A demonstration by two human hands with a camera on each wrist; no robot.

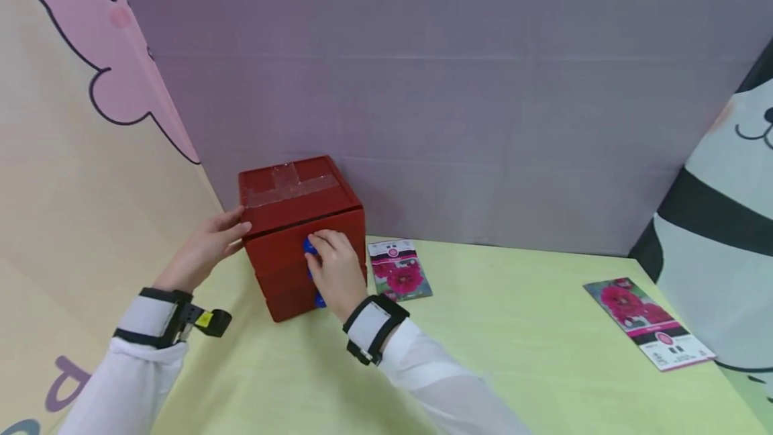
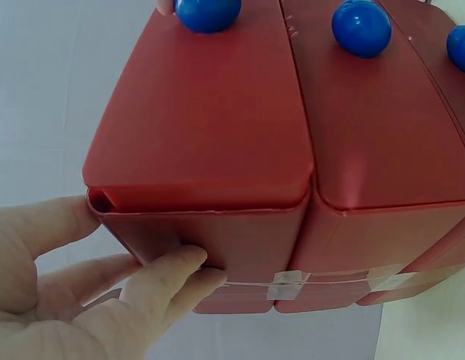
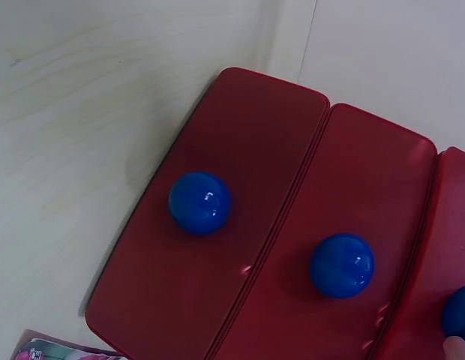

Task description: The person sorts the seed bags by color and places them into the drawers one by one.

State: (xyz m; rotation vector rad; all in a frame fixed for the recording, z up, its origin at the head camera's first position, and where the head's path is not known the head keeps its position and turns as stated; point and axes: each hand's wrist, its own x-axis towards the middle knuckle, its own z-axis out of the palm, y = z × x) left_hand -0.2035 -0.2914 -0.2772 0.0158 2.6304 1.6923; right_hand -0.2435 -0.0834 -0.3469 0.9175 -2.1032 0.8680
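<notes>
A red box of three stacked drawers [image 1: 302, 233] with round blue knobs stands on the table against the back wall. Its top drawer [image 2: 206, 112] sits slightly out from its casing. My right hand [image 1: 338, 270] pinches the top blue knob [image 1: 310, 246]; in the right wrist view only a fingertip shows at that knob [image 3: 457, 311]. The middle knob [image 3: 341, 265] and bottom knob [image 3: 199, 203] are untouched. My left hand [image 1: 208, 244] rests against the box's upper left edge, its fairly straight fingers [image 2: 161, 281] touching the side and top corner.
Clear tape [image 1: 290, 186] crosses the box top. A flower-picture packet [image 1: 401, 270] lies just right of the box, and a similar one [image 1: 649, 324] lies at the table's right. The grey wall [image 1: 453, 99] rises behind; a panda-printed panel [image 1: 718, 233] borders the right.
</notes>
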